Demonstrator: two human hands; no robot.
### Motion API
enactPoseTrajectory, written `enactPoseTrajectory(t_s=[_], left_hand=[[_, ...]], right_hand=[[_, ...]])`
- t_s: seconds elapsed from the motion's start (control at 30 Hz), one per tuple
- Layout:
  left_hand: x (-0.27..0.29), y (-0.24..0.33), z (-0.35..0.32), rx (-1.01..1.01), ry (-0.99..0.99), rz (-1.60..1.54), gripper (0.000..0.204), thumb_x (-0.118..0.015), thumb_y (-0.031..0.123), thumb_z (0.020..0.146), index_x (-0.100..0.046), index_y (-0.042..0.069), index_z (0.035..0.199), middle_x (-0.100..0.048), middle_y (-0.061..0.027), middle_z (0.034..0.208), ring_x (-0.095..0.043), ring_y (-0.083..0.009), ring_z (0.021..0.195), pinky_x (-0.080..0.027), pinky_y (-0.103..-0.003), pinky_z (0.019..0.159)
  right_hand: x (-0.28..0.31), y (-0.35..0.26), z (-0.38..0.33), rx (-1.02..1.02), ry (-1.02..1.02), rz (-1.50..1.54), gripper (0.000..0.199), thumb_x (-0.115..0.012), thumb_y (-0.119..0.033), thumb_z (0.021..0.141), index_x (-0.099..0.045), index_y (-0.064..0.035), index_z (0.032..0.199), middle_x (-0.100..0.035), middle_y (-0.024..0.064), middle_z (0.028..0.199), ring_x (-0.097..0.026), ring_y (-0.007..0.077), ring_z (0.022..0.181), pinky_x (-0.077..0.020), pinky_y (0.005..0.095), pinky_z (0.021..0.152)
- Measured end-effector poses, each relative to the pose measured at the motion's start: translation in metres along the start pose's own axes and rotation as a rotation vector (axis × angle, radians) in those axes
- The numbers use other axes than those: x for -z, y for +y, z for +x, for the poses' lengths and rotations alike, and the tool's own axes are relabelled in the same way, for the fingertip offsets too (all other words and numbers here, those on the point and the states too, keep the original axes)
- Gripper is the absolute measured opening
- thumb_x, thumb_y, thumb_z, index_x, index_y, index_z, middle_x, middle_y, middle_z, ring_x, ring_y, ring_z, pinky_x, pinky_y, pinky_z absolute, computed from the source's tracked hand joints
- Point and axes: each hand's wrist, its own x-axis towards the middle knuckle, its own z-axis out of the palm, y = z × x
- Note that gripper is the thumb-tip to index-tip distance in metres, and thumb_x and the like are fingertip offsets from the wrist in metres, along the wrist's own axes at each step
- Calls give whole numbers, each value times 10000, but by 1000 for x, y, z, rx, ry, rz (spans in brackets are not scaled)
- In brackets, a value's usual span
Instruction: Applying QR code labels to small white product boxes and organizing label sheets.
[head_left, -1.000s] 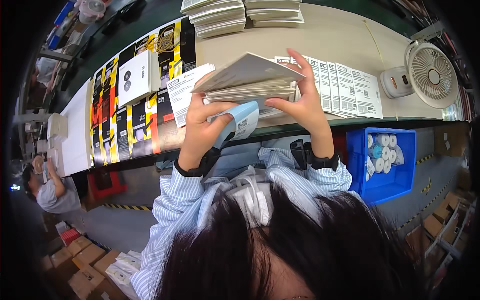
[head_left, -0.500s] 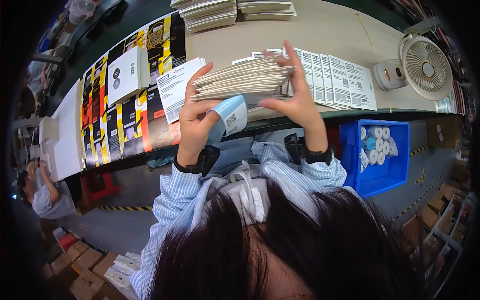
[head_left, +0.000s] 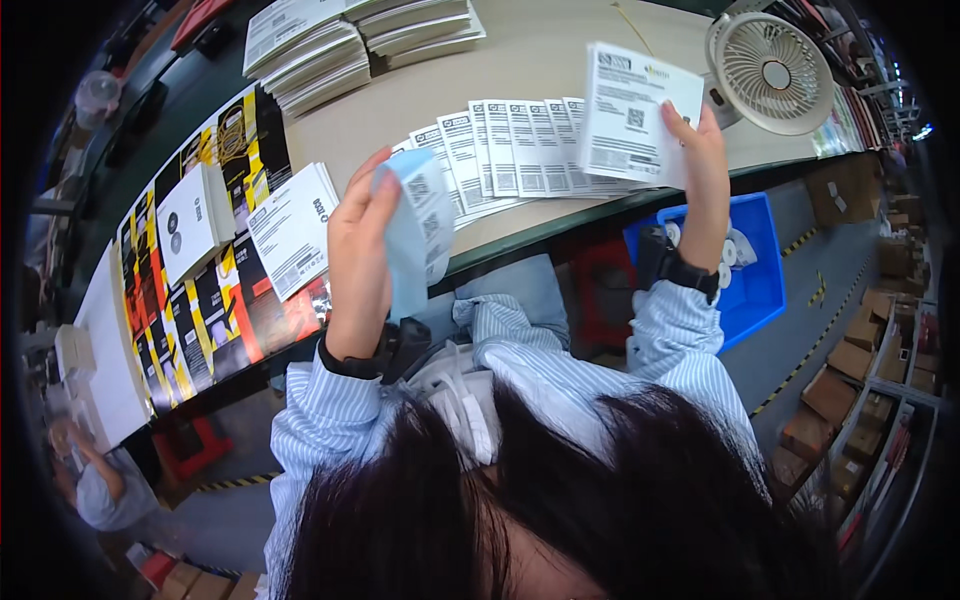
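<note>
My left hand (head_left: 358, 255) is closed around a strip of labels (head_left: 425, 230), pale blue on one side and white with square codes on the other. The strip hangs upright in front of the table edge. To the right, my right hand (head_left: 703, 165) grips a stack of white printed cards (head_left: 630, 105) by its near right edge, above the table; the stack's thickness is hard to see from here. Between the hands lies an overlapping row of white printed cards (head_left: 525, 150) on the table. A small pile of similar cards (head_left: 292, 232) lies left of my left hand.
Tall stacks of cards (head_left: 320, 65) stand at the back left. A white box (head_left: 188, 225) rests on colourful printed sheets (head_left: 225, 325). At the right are a desk fan (head_left: 775, 75) and, below the table edge, a blue bin (head_left: 760, 300) with white rolls. A co-worker (head_left: 105, 490) is far left.
The card stack has gone from between my hands into my right hand, which has moved right and tilted its printed face up. My left hand keeps the label strip. The view has shifted.
</note>
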Motion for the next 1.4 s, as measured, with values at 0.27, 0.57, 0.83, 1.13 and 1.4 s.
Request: enactPoseTrajectory(t_s=[0.27, 0.57, 0.83, 1.13, 1.4], left_hand=[[19, -18, 4, 18, 183, 64, 305, -481, 183, 924, -534, -41, 1124, -584, -68, 1057, -537, -126, 965, -397, -247, 856], [19, -10, 40, 241, 210, -171, 211, -477, 170, 913, -537, -2, 1019, -607, -101, 981, -595, -205, 901, -468, -317, 802], [-65, -29, 63, 552, -170, -192, 250, -432, 143, 914, -518, -17, 1086, -606, -116, 1006, -604, -203, 893, -506, -315, 765], [-96, -35, 75, 187, -217, 325, 222, -513, 87, 868, -607, -69, 995, -623, -102, 908, -614, -149, 711, -485, -228, 650], [-57, -9, 53, -746, -524, 654, 131, -674, 122, 706, -696, 87, 830, -514, -121, 987, -454, -301, 1048, -348, -392, 911]], right_hand=[[70, 65, 8, -31, 52, -976, 691, -697, -358, 745, -426, 89, 1196, -506, 231, 1149, -514, 275, 1055, -407, 346, 890], [61, 65, -5, 11, -76, -683, 784, -636, -363, 798, -272, 93, 1322, -369, 254, 1322, -398, 288, 1214, -291, 306, 1002], [-12, 79, -16, 70, -235, -746, 818, -627, -424, 785, -271, 69, 1333, -358, 238, 1341, -386, 291, 1231, -291, 321, 1014], [-60, 83, -27, 48, -118, -406, 947, -719, -307, 725, -125, 66, 1361, -284, 244, 1335, -321, 318, 1246, -320, 340, 998], [-61, 24, -34, 86, -290, 168, 1045, -757, -35, 632, -62, -72, 1412, -445, 158, 1210, -483, 253, 1098, -395, 361, 935]])
